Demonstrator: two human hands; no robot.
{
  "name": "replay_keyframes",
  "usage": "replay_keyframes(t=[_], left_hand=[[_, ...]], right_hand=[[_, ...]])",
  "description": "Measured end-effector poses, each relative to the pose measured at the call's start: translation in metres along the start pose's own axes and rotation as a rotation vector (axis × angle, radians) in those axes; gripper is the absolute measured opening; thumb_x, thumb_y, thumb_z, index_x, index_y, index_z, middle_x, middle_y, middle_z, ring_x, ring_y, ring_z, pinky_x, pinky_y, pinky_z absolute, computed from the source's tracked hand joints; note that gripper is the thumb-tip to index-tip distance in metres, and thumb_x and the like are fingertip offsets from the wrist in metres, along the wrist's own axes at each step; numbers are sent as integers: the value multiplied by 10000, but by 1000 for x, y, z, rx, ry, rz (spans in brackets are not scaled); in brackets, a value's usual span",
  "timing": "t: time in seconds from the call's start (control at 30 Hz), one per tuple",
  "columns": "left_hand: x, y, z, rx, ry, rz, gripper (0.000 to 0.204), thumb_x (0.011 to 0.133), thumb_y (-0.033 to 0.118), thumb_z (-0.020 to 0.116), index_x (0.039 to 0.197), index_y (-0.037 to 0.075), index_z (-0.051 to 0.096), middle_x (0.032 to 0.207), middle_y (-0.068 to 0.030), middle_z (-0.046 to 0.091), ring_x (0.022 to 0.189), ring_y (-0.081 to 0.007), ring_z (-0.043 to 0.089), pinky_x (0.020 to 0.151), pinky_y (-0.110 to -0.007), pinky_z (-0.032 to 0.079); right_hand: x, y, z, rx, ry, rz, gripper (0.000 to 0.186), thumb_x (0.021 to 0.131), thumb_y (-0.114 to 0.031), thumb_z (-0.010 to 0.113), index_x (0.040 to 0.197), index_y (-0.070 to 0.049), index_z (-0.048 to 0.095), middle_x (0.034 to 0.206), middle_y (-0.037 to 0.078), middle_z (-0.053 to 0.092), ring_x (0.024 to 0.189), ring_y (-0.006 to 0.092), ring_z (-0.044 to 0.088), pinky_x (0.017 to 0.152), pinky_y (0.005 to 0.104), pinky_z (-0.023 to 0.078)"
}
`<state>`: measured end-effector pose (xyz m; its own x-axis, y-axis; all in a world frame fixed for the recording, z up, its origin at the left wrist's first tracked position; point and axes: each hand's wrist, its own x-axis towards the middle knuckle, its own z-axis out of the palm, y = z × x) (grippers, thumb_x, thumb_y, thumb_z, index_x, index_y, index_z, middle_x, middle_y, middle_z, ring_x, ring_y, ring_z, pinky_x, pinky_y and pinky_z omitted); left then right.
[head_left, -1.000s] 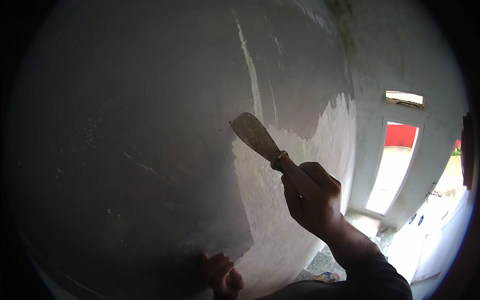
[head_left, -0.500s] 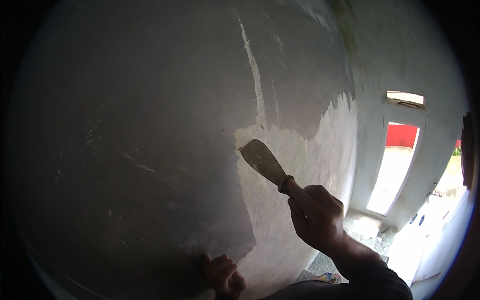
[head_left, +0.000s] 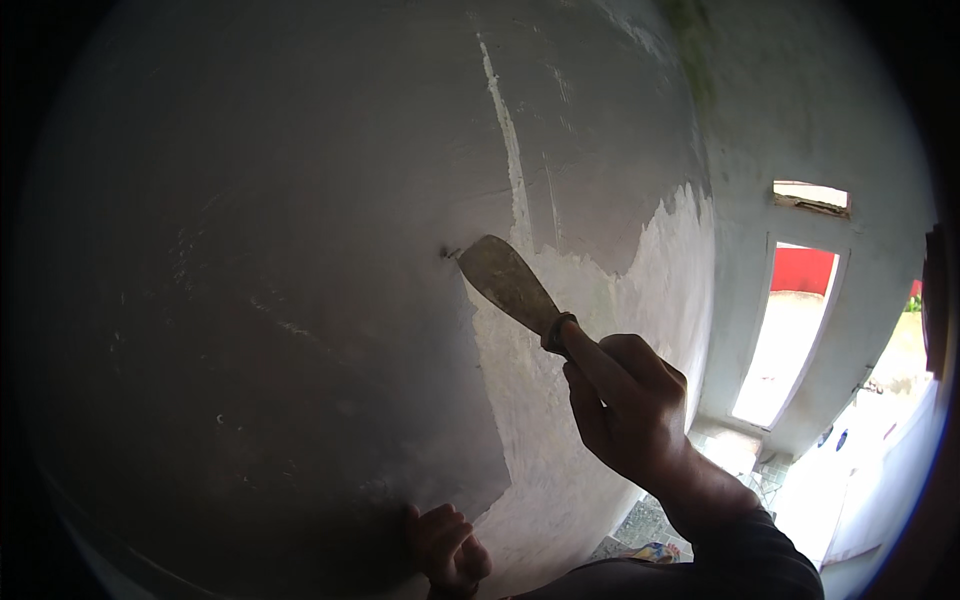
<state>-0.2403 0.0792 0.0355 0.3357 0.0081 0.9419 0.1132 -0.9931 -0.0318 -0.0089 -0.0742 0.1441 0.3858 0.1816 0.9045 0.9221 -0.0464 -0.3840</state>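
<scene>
My right hand (head_left: 632, 405) grips a scraper (head_left: 508, 287) by its handle, index finger stretched along it toward the blade. The blade is wide, worn and stained, and points up and left. Its tip meets the dark grey coat of the wall (head_left: 330, 200), just past the upper left corner of a bare pale patch (head_left: 560, 410). A small dark mark (head_left: 446, 253) with a light fleck lies right by the tip. Low in the view, my left hand (head_left: 450, 548) is curled closed close to the wall; whatever its fingers may hold is hidden.
A pale stripe (head_left: 505, 130) runs up the grey coat from the patch. To the right stands a side wall (head_left: 740, 130) with a narrow bright window opening (head_left: 785, 340) and a small vent opening (head_left: 812, 197). Tiled floor (head_left: 650, 525) shows below, with a colourful item (head_left: 655, 552) on it.
The scraper in my right hand has moved up and left, from the pale patch onto the grey coat at its corner. My left hand stays nearly in place.
</scene>
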Motion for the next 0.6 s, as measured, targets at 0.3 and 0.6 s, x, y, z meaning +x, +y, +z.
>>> replay_keyframes(t=[0.3, 0.6], left_hand=[[1, 0, -2, -6, -5, -14, 114, 1001, 182, 560, 1065, 90, 584, 1075, -103, 647, 1061, -276, 626, 1160, -572, 357], [0, 0, 1, -14, 10, -26, 112, 1005, 182, 559, 1055, 89, 596, 1084, -105, 652, 1067, -273, 630, 1165, -570, 353]], right_hand=[[11, 1, 2, 17, 81, -92, 396, 817, 45, 732, 1209, -3, 709, 787, 92, 657, 642, 181, 674, 561, 305, 562], [12, 4, -1, -2, -10, -28, 410, 821, 35, 730, 1229, -1, 701, 803, 105, 662, 643, 200, 675, 561, 316, 555]])
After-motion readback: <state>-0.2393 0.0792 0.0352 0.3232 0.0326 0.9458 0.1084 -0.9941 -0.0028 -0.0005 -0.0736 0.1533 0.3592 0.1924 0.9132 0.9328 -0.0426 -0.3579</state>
